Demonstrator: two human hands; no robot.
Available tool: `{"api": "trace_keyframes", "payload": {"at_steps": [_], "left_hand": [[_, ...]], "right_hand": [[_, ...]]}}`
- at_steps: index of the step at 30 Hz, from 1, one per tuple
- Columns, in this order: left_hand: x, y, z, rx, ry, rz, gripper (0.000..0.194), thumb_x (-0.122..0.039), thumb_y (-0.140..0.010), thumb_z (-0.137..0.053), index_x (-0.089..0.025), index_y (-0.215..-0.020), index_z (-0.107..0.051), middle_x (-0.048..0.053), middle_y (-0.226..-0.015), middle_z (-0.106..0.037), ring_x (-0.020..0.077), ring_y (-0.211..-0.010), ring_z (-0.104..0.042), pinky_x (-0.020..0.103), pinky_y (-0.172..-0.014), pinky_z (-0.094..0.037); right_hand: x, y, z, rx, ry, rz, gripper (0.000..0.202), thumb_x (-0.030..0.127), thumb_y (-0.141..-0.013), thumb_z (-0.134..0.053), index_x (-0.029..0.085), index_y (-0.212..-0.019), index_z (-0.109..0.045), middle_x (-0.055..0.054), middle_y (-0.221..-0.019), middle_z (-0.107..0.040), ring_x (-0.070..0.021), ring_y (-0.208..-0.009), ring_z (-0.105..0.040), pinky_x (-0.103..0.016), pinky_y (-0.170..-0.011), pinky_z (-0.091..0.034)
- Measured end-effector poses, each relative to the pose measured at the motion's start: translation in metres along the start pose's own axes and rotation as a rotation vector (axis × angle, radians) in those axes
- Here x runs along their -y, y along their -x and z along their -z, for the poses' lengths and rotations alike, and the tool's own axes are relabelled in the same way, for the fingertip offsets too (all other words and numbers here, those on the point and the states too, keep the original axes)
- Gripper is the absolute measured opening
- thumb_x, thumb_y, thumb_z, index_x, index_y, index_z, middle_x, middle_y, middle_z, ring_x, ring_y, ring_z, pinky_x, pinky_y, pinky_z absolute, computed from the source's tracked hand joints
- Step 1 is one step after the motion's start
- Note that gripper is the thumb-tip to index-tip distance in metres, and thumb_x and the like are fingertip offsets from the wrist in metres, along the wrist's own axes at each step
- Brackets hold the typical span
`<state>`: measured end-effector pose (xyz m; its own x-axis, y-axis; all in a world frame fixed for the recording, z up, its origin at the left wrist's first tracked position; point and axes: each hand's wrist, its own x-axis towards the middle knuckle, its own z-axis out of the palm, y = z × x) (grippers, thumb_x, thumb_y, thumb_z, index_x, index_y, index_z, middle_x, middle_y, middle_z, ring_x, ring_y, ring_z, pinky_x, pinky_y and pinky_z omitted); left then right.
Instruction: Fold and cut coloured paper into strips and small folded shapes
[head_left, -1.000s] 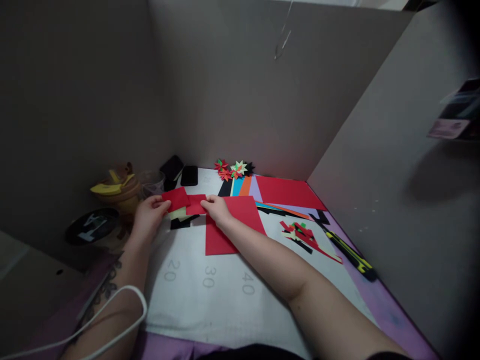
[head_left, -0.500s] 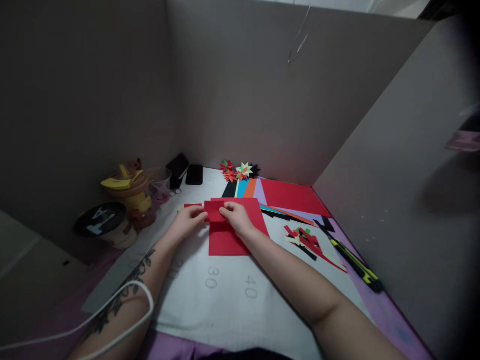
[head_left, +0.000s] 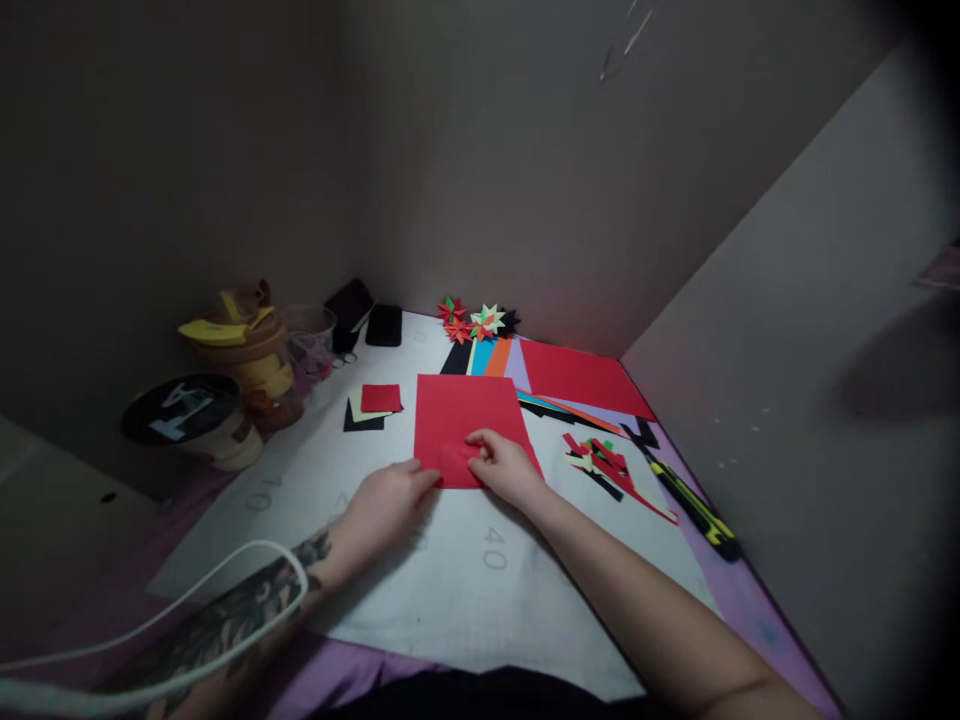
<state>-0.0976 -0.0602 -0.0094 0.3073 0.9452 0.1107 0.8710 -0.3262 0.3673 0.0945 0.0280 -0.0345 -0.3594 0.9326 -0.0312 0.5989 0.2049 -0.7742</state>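
Lying on the mat [head_left: 450, 615], the red sheet [head_left: 461, 410] is overlapped at its near-left corner by the left hand [head_left: 391, 502], narrowed, and near-right by the right hand [head_left: 511, 472], curled (any grip cannot be confirmed). Paper squares [head_left: 381, 398] are stacked left of it.

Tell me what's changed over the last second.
One held red square was let go and now lies on pale paper and black paper. The left hand and right hand drew back to the near edge of the red sheet; whether they hold the other red piece is unclear. Paper stars and scraps stayed put.
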Motion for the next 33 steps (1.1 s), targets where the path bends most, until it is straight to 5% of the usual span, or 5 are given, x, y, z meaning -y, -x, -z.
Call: {"api": "trace_keyframes", "payload": {"at_steps": [7, 13, 22, 33], "left_hand": [[-0.021, 0.017, -0.022, 0.104, -0.221, -0.026, 0.035, -0.023, -0.092, -0.035, -0.014, -0.121, -0.053, 0.009, -0.089, -0.063, 0.0205, -0.079, -0.060, 0.031, -0.069, -0.047], [-0.028, 0.017, -0.020, 0.154, -0.249, 0.010, 0.035, -0.019, -0.092, -0.034, -0.012, -0.120, -0.054, 0.013, -0.092, -0.064, 0.0244, -0.083, -0.062, 0.036, -0.069, -0.049], [-0.030, 0.023, -0.025, 0.183, -0.312, -0.007, 0.041, -0.020, -0.094, -0.029, -0.010, -0.131, -0.045, 0.012, -0.091, -0.063, 0.0224, -0.081, -0.060, 0.034, -0.067, -0.049], [-0.030, 0.023, -0.028, 0.175, -0.315, 0.011, 0.044, -0.023, -0.095, -0.027, -0.009, -0.134, -0.041, 0.013, -0.093, -0.063, 0.0233, -0.081, -0.060, 0.034, -0.065, -0.049]], "right_hand": [[0.007, 0.003, -0.003, 0.026, 0.156, 0.028, 0.037, 0.019, -0.070, -0.058, 0.020, -0.107, -0.058, 0.004, -0.064, -0.052, -0.0110, -0.059, -0.049, -0.022, -0.057, -0.034], [0.009, -0.005, 0.001, 0.058, 0.040, 0.002, 0.033, 0.029, -0.073, -0.058, 0.019, -0.104, -0.057, 0.005, -0.063, -0.052, -0.0115, -0.059, -0.050, -0.023, -0.056, -0.037], [0.006, -0.011, -0.007, 0.035, 0.014, 0.042, 0.021, 0.020, -0.070, -0.057, 0.019, -0.090, -0.063, 0.004, -0.064, -0.056, -0.0110, -0.059, -0.051, -0.022, -0.058, -0.038], [0.005, -0.003, -0.009, 0.011, 0.004, 0.029, 0.029, 0.017, -0.070, -0.055, 0.019, -0.099, -0.058, 0.005, -0.061, -0.056, -0.0106, -0.057, -0.051, -0.021, -0.056, -0.036]]}}
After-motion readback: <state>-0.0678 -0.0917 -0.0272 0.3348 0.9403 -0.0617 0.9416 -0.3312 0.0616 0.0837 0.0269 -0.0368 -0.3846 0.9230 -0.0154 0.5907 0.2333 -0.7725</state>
